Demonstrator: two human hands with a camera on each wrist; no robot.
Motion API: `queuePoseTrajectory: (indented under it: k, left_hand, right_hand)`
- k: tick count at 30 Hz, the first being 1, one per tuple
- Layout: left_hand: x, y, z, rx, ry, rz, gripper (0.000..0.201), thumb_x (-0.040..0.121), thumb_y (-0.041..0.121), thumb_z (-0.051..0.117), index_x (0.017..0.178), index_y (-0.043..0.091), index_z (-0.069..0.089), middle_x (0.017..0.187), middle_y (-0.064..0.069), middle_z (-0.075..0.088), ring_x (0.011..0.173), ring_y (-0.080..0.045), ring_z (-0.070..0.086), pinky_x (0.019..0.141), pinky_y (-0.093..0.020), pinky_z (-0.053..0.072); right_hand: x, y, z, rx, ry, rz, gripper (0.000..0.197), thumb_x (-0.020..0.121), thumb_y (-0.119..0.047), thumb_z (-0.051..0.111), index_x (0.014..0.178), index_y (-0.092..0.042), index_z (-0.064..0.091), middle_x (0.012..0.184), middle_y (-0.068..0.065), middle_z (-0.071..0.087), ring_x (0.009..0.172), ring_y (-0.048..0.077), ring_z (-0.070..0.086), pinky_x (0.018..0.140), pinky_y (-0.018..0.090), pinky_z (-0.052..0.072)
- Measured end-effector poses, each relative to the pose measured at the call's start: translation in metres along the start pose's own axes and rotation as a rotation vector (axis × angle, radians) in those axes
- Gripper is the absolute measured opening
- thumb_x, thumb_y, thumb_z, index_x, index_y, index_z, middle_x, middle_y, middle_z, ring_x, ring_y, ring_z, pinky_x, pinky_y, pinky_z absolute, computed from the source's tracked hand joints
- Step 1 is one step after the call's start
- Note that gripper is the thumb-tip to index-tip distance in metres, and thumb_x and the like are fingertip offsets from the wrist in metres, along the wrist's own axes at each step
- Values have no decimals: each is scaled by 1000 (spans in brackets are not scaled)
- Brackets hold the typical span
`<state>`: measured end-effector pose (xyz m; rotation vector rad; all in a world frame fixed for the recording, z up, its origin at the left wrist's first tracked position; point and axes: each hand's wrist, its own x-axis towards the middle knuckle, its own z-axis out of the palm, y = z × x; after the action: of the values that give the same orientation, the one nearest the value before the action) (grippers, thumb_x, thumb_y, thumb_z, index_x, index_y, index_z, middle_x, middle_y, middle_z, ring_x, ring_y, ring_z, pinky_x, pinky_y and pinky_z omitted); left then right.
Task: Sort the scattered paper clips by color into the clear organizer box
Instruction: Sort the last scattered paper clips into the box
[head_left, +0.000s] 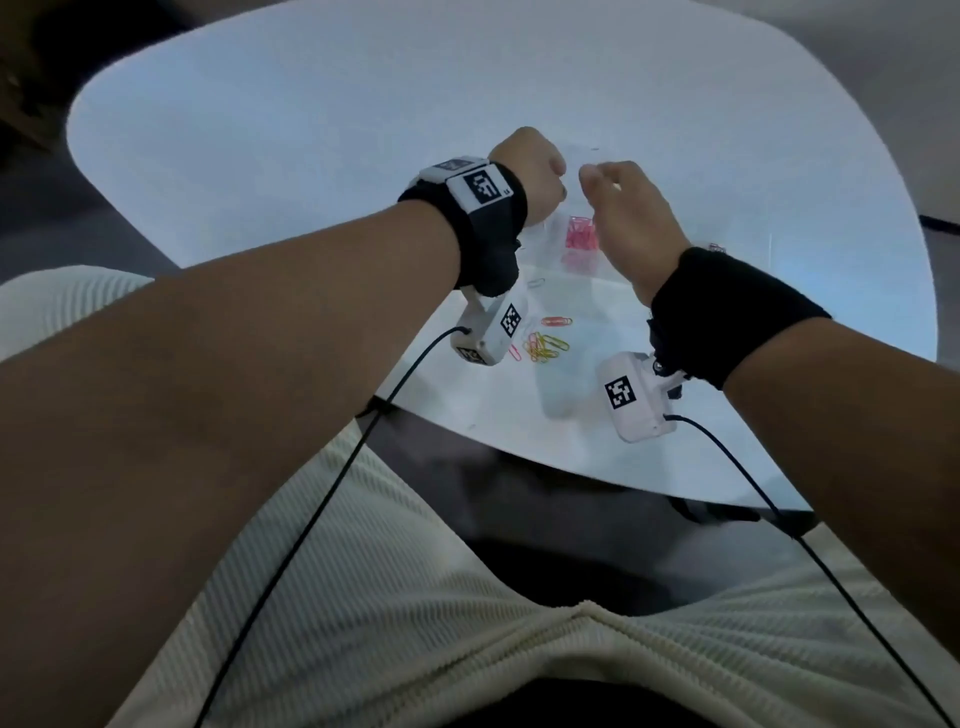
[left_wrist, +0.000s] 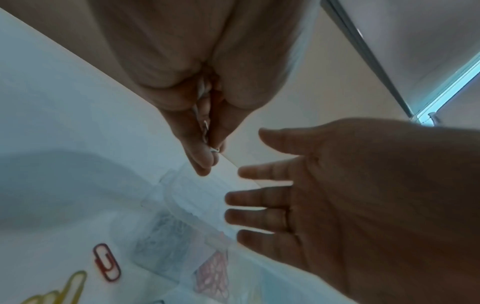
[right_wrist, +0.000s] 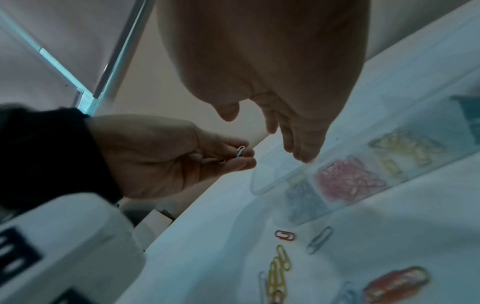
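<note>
The clear organizer box (head_left: 550, 228) lies on the table under my hands. Its compartments hold grey clips (right_wrist: 303, 197), pink clips (right_wrist: 348, 181) and yellow clips (right_wrist: 405, 150). My left hand (right_wrist: 246, 156) hovers above the box's left end and pinches a few silver paper clips (right_wrist: 240, 151) between thumb and fingers; the same clips (left_wrist: 206, 125) show in the left wrist view. My right hand (right_wrist: 285, 139) is open, fingers relaxed and pointing down just over the box's clear edge, holding nothing. Loose red (right_wrist: 285, 235), silver (right_wrist: 320, 239) and yellow clips (right_wrist: 279, 265) lie nearer me.
The white rounded table (head_left: 311, 130) ends just in front of my lap. A small heap of yellow and pink clips (head_left: 545, 347) and an orange clip (head_left: 556, 321) lie between my wrists. One dark clip (head_left: 717, 247) sits right of the box.
</note>
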<state>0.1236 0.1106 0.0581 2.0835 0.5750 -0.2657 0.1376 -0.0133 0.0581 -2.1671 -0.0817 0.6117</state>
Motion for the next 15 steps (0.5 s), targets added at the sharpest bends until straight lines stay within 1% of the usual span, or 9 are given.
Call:
queuePoseTrajectory:
  k: [2,4,5,7,8,9,11,13,15]
  left_hand:
    - [-3,2,6,60,-46,56,34,94,16,57,127,14,61,128,-1,62,119,-15,57,97,-22,44]
    - [-9,3,9,133,-34,116,34,94,17,54,128,17,60,133,1,59,121,-14,54,96,-19,40]
    - [-13,4,8,167,-15,148,33,93,16,53,125,19,62,131,2,59,119,-13,55,94,-19,41]
    - [-24,5,4,210,13,192,28,90,14,51,113,19,67,116,4,63,106,-12,59,84,-19,43]
    - [-29,4,3,231,17,203,26,89,13,51,108,18,68,107,5,63,98,-12,59,80,-20,43]
    - [-35,2,3,260,10,208,25,88,12,51,105,17,69,99,5,61,91,-11,58,77,-21,43]
    - [-44,-6,7,342,-29,201,23,87,11,53,101,16,71,90,5,62,82,-11,56,72,-21,42]
    - [-50,-20,13,416,-82,166,23,85,10,54,98,15,72,88,3,67,74,-11,58,68,-21,43]
    - [-51,-34,19,453,-125,113,22,82,8,55,94,13,73,85,-1,71,63,-10,59,63,-21,45]
  right_hand:
    - [-3,7,-10,-70,74,-74,12,99,-32,44,103,-23,52,87,-12,54,68,-5,52,60,14,41]
    - [-6,12,-17,-119,106,-136,12,91,-22,47,90,-21,59,88,-5,62,76,11,59,67,26,47]
    - [-8,14,-19,-152,84,-148,16,87,-18,47,81,-22,61,84,-3,64,76,16,61,65,28,47]
    - [-17,20,-19,-254,-32,-125,21,83,-13,47,72,-24,63,78,1,67,72,21,65,55,23,47]
    - [-21,23,-17,-336,-107,-120,21,84,-12,49,76,-21,66,80,4,69,73,22,67,54,20,47]
    - [-24,29,-15,-438,-182,-127,19,85,-11,50,83,-16,69,86,7,71,79,24,68,57,19,49]
    - [-27,45,-8,-631,-265,-162,20,87,-10,55,95,-9,73,97,11,71,92,27,66,73,24,50]
    - [-30,61,-1,-728,-263,-182,17,87,-12,61,98,-10,74,103,10,71,97,27,63,78,26,46]
    - [-33,74,6,-744,-221,-190,17,87,-15,65,101,-12,74,107,11,70,100,28,62,82,28,47]
